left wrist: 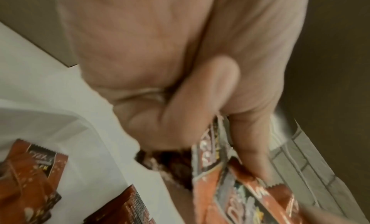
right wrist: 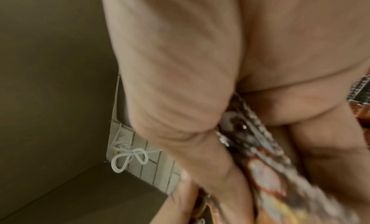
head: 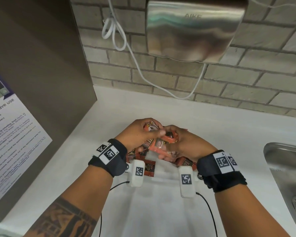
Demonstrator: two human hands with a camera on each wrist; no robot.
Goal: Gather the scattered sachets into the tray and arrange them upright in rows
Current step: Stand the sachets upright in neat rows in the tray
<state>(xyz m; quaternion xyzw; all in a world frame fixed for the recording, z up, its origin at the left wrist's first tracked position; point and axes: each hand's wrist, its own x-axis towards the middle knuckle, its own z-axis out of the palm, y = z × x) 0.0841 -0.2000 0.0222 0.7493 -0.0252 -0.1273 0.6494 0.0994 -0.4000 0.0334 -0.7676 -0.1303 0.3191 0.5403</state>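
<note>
Over the white tray both hands meet, holding orange-and-brown sachets. My left hand pinches a small stack of sachets between thumb and fingers; the left wrist view shows that stack close up. My right hand grips a larger bunch of sachets, seen blurred between thumb and fingers in the right wrist view. More sachets lie loose in the tray under the hands, partly hidden by the wrists.
The tray sits on a white counter. A steel sink is at the right, and a brown panel with a printed notice at the left. A hand dryer and white cable hang on the brick wall.
</note>
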